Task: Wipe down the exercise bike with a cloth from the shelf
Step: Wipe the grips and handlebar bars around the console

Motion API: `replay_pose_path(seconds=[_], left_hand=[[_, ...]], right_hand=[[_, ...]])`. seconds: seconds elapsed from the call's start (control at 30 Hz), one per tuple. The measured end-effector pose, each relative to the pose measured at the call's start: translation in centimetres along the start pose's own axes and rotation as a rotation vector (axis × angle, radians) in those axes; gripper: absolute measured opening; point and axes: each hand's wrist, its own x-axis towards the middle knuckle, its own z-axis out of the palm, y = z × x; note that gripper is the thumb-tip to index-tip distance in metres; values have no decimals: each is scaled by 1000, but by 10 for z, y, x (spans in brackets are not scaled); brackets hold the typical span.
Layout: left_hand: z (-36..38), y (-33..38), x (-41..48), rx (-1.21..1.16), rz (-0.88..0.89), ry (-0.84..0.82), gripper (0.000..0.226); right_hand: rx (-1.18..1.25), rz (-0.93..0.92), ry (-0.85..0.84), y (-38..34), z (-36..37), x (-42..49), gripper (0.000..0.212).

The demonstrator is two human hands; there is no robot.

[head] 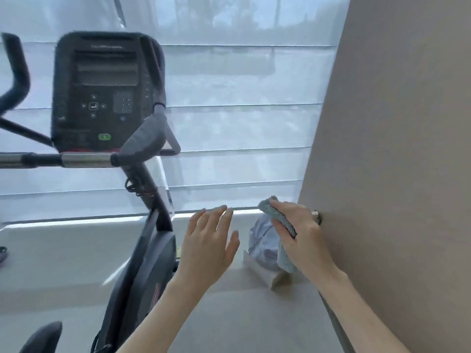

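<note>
Bare right hand (298, 230), lower right of frame, curls its fingers round a folded grey-blue microfibre cloth (286, 261), seemingly ready for wiping, while the empty left hand (209, 240) reaches, fingers straight and spread, towards the black exercise bike (142, 263) filling the left.

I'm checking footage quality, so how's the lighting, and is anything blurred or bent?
Head view: backlight through the sheer white window blind leaves the black exercise-bike console dark and soft with blur; head view: the wide lens tilts the beige wall; the right hand and its grey-blue cloth look sharper.
</note>
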Motion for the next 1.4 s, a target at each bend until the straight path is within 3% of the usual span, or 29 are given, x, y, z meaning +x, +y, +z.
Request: replay_pose_path(seconds=[0.23,0.5,0.7,1.07,1.4], left_hand=[[27,-55,60,193,-142,64,43],[73,-133,175,360,-185,191,42],[61,-183,255,496,-155,233,43],[47,-249,322,814,-240,60,47],[60,-283,398,1034,-414,28,49]], right_hand=[[184,-163,-36,52,81,95,33],[296,-309,-50,110,173,232,31],[449,-351,-21,125,227,332,32],[825,-537,-41,121,329,458,31],[1150,-607,-110,112,369,596,37]])
